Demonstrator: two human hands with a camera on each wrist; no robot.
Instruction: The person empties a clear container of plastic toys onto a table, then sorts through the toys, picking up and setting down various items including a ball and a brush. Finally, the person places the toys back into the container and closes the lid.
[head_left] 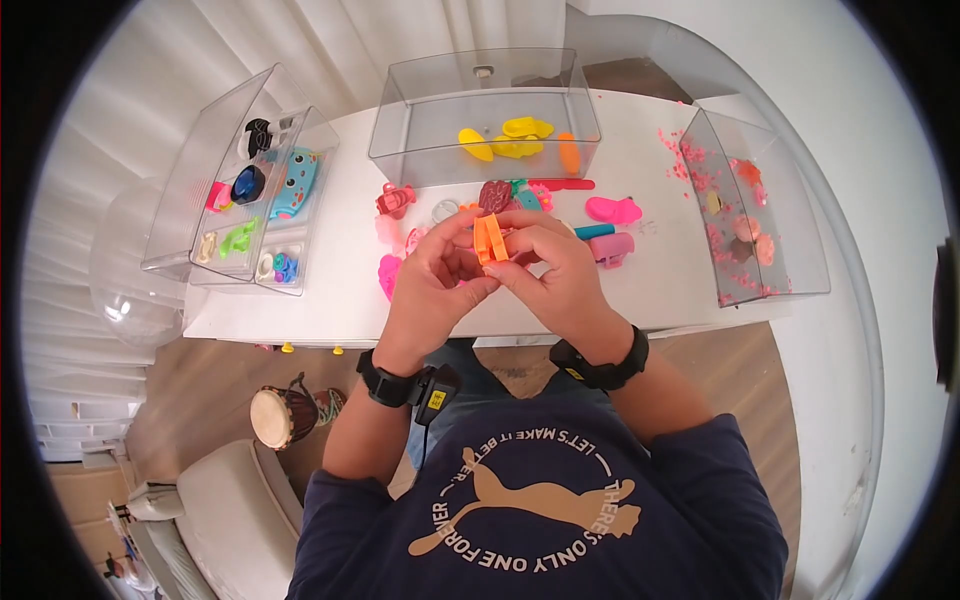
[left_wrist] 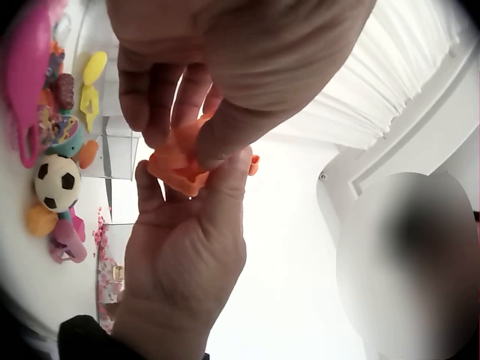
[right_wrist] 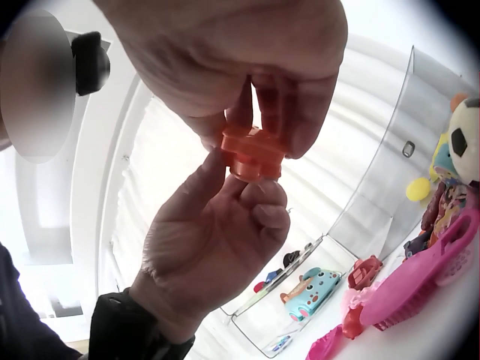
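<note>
Both hands hold a small orange plastic piece [head_left: 490,240] between them, above the near middle of the table. In the head view it shows two upright parallel parts. My left hand [head_left: 437,280] pinches it from the left with thumb and fingers. From the other side my right hand [head_left: 562,275] grips it, thumb near its lower edge. The left wrist view shows the orange piece [left_wrist: 180,161] partly covered by fingers. Seen from the right wrist, the orange piece [right_wrist: 255,154] has a ridged, hollow-looking form; its exact kind I cannot tell.
Toys lie behind the hands: a soccer ball [left_wrist: 58,183], a pink brush-like toy [right_wrist: 420,281], a pink piece [head_left: 613,210]. A clear bin [head_left: 400,165] with yellow pieces stands at the back, a divided bin [head_left: 180,240] left, and another bin [head_left: 800,240] with pink bits right.
</note>
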